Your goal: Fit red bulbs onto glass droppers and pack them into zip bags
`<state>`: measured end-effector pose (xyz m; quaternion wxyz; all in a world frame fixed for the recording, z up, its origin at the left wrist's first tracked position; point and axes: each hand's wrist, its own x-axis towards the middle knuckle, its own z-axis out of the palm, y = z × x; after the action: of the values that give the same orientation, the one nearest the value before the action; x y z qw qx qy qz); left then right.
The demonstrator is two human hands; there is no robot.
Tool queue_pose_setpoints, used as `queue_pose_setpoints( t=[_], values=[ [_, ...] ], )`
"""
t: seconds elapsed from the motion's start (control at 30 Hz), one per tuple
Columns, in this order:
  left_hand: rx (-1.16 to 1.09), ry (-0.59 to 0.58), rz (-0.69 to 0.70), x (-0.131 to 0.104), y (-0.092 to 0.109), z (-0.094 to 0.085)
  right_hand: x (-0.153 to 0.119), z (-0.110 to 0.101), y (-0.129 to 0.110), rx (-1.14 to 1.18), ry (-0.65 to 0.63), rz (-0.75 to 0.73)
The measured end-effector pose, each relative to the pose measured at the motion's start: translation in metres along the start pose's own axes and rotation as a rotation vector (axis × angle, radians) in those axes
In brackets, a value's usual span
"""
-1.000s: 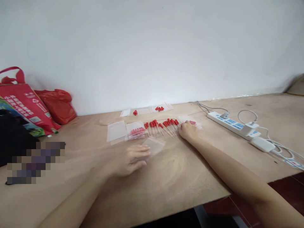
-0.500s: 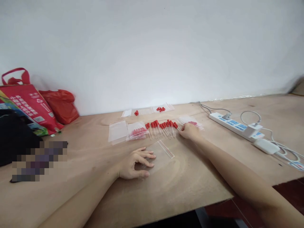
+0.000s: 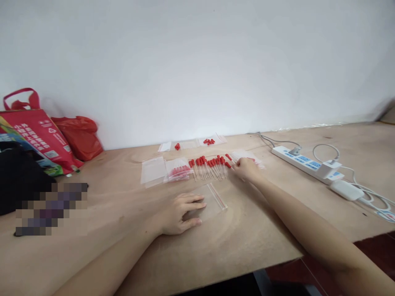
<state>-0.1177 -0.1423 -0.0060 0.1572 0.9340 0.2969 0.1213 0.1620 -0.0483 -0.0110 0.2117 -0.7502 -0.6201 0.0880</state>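
Note:
My left hand [image 3: 183,213] rests with its fingers spread over a clear zip-lock bag [image 3: 212,199] lying flat. My right hand [image 3: 246,169] is closed in a pinch at the right end of a row of red-bulbed droppers [image 3: 212,163], whose thin clear stems point toward me. The pinch holds the stem of one dropper [image 3: 228,157], its red bulb sticking out to the left. Another red bulb lies just below it. Right beside that hand, partly covered by it, is a zip-lock bag [image 3: 235,154] with red bulbs inside.
Left of the row are a bag with red bulbs [image 3: 179,172] and a flat clear bag [image 3: 152,170]. Farther back lie loose red bulbs [image 3: 209,142]. A power strip [image 3: 296,160] with cables lies right. Red bags [image 3: 78,137] stand left against the wall.
My left hand has slid slightly right, farther over the clear bag. By my right hand, one dropper's red bulb now sits apart from the row's end.

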Motion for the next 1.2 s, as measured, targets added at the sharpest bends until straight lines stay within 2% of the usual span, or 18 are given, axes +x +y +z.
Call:
queue_pose_setpoints(
  t=[0.07, 0.13, 0.23, 0.33, 0.5, 0.67, 0.93, 1.07, 1.2],
  values=[
    [-0.017, -0.034, 0.007, -0.001, 0.0, -0.001, -0.002, -0.003, 0.003, 0.132, 0.076, -0.036],
    [-0.023, -0.054, -0.012, -0.001, 0.001, -0.001, -0.009, -0.003, 0.002, 0.369, 0.089, -0.09],
    [-0.029, -0.059, -0.035, -0.002, 0.002, 0.002, -0.03, 0.002, -0.005, 0.816, -0.072, -0.156],
    [-0.049, -0.038, -0.032, -0.002, 0.003, 0.004, -0.05, 0.007, -0.016, 1.039, -0.234, -0.173],
    [-0.061, -0.032, -0.035, -0.001, 0.002, 0.004, -0.059, 0.013, -0.021, 1.075, -0.275, -0.178],
    [-0.05, -0.056, -0.046, -0.001, 0.001, 0.004, -0.063, 0.017, -0.025, 1.114, -0.307, -0.116],
    [-0.06, 0.001, -0.093, 0.0, 0.007, 0.005, -0.076, 0.022, -0.027, 1.396, -0.309, 0.114],
    [-0.053, 0.014, -0.098, 0.0, 0.006, 0.007, -0.077, 0.018, -0.024, 1.5, -0.363, 0.207],
    [-0.054, 0.023, -0.091, -0.001, 0.005, 0.007, -0.078, 0.015, -0.022, 1.468, -0.405, 0.161]
  ],
)
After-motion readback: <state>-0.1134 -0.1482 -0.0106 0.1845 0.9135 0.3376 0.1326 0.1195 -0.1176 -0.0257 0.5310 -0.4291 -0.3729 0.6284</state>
